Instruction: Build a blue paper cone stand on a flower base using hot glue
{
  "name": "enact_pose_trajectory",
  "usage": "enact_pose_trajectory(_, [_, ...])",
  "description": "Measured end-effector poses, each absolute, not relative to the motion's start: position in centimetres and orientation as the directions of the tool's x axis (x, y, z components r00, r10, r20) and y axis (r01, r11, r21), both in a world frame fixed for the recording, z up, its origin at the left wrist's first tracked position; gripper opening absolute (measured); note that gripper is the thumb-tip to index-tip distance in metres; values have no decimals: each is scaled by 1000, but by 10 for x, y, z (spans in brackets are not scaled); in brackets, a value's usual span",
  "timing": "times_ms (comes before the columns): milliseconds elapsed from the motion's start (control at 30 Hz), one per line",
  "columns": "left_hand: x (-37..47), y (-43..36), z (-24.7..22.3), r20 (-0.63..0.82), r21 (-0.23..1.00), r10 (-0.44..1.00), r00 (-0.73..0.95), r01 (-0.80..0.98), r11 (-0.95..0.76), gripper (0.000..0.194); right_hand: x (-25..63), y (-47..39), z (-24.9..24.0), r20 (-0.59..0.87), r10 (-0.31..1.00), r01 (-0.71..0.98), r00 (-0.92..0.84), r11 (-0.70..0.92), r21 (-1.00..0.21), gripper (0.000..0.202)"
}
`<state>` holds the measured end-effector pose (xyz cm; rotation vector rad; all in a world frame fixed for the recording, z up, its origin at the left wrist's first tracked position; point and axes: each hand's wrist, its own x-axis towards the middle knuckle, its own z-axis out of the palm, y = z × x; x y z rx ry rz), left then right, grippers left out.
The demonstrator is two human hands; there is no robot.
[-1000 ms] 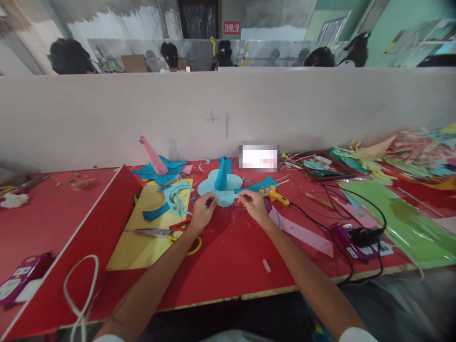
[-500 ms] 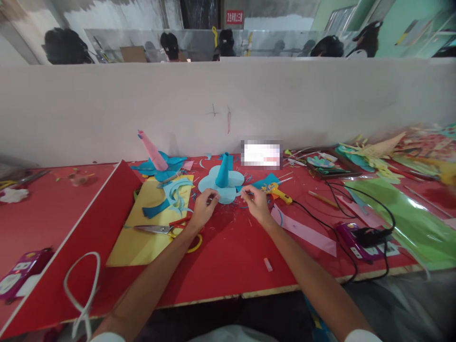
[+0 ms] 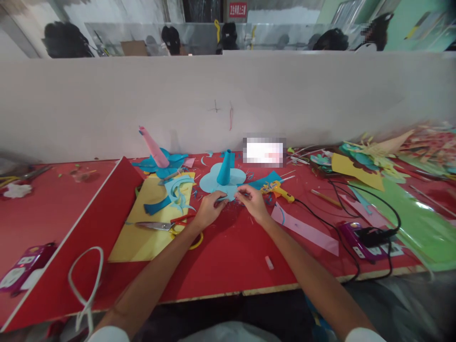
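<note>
A light blue petal-shaped piece (image 3: 235,176) lies on the red table with a darker blue cone (image 3: 224,168) standing upright on it. At its near edge my left hand (image 3: 211,209) has its fingers curled and pressed together, touching the near petal. My right hand (image 3: 252,202) pinches at the right side of that same petal. Whatever else may be between the fingertips is too small to make out. Right of my right hand lies a yellow glue gun (image 3: 280,190) on a cord. A pink cone (image 3: 154,147) on blue petals stands at the back left.
Scissors (image 3: 156,226) and blue scraps lie on a yellow sheet (image 3: 133,242) at the left, beside a red upright divider (image 3: 81,242). At the right are a pink strip (image 3: 309,232), a purple power strip (image 3: 359,241) with cords and a green sheet (image 3: 416,223).
Both hands have moved closer together, onto the near petal. A yellow piece with a brown edge has appeared over the pile at the right. The view has shifted slightly.
</note>
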<state>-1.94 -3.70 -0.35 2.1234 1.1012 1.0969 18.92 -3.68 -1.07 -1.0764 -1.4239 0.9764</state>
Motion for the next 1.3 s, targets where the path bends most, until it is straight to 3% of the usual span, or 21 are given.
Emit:
enact_pose_trajectory(233, [-18,-43,3,425,668,812,400,467,-580,25,187,-46,-2,390,911,273,-137,413,-869,28])
enact_pose_trajectory(400, [-19,-46,2,449,606,792,413,510,-610,17,180,-53,-1,417,880,345,-227,473,-811,20])
enact_pose_trajectory(633, [-20,-48,5,499,548,746,441,506,-666,14,180,-55,1,398,878,350,-267,473,-809,15])
enact_pose_trajectory(733, [-19,-49,8,469,582,766,439,499,-642,14,181,-55,4,385,880,335,-276,464,-820,20])
enact_pose_trajectory(833, [-19,-47,10,430,719,840,330,438,-540,22,186,-51,5,408,894,286,-187,447,-848,28])
enact_pose_trajectory(933, [-24,-40,10,393,865,917,76,307,-396,32,197,-41,0,419,908,244,32,399,-884,33])
enact_pose_trajectory(1033, [-36,-28,9,397,897,906,-150,273,-348,26,210,-30,-8,403,877,239,262,345,-908,34])
enact_pose_trajectory(1133, [-49,-20,8,446,790,889,-107,513,-334,13,221,-22,-16,418,860,324,293,323,-889,37])
enact_pose_trajectory(1233, [-54,-20,5,398,536,915,73,790,-297,14,228,-20,-18,437,876,456,204,310,-834,46])
enact_pose_trajectory(1300, [-52,-23,1,343,379,928,146,882,-279,16,230,-22,-15,456,867,497,200,311,-810,45])
